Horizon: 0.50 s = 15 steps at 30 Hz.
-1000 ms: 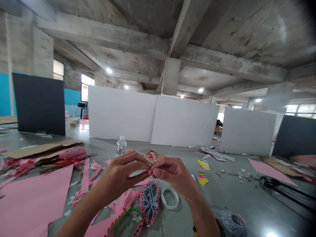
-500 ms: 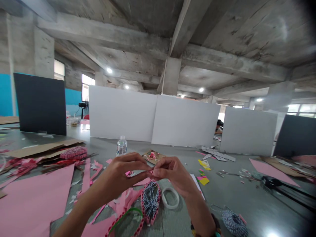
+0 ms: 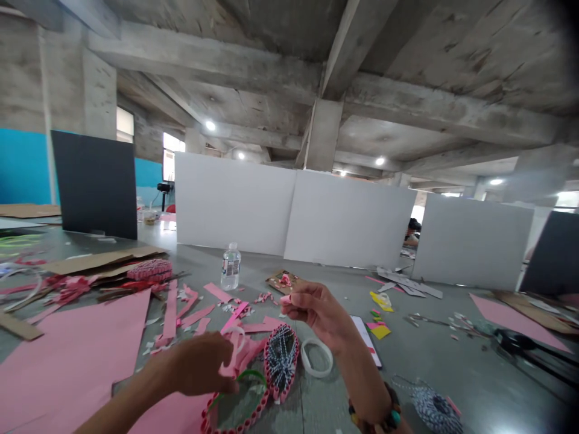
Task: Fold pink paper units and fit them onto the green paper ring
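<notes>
Head view: two large pink card sheets (image 3: 76, 355) lie on the grey surface, with one water bottle (image 3: 230, 267) beyond. One pink-rimmed woven oval (image 3: 279, 361) sits beside one white ring (image 3: 316, 357). Your left hand (image 3: 196, 364) closes narrowly on a pink paper strip (image 3: 233, 355) above the oval's left side; your raised right hand (image 3: 316, 312) pinches a tiny pink scrap (image 3: 284, 299).

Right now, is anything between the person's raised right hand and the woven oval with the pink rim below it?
Nothing visible stands in the way. The right hand is raised above and to the right of the pink-rimmed woven oval, with open air between them. The white loop lies on the oval's far right, beside that path.
</notes>
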{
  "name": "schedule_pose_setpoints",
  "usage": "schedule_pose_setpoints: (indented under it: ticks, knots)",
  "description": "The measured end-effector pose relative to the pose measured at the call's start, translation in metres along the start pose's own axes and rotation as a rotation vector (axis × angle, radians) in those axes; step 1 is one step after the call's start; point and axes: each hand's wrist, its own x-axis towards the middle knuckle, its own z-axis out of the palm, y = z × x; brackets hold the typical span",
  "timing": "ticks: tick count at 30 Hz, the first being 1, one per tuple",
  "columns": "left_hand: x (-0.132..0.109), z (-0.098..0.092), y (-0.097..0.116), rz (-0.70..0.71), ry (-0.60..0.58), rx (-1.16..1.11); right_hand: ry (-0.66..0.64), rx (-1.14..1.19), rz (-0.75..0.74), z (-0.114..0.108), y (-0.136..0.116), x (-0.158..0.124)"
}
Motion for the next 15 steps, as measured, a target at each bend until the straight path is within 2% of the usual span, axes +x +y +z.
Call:
schedule_pose_setpoints:
  ticks: [3, 9, 12, 15]
  knots:
    - [0.005, 0.025, 0.003, -0.044, -0.059, 0.017, 0.006, 0.013, 0.0, 0.0, -0.003, -0.001]
    - [0.014, 0.056, -0.004, -0.094, -0.109, 0.024, 0.027, 0.017, 0.017, -0.003, -0.006, -0.001]
    - [0.015, 0.064, -0.007, -0.072, -0.091, 0.01, -0.005, -0.019, 0.008, -0.004, -0.006, -0.001]
    - [0.013, 0.061, -0.005, -0.056, -0.032, -0.029, -0.003, -0.024, 0.001, -0.004, -0.007, -0.001]
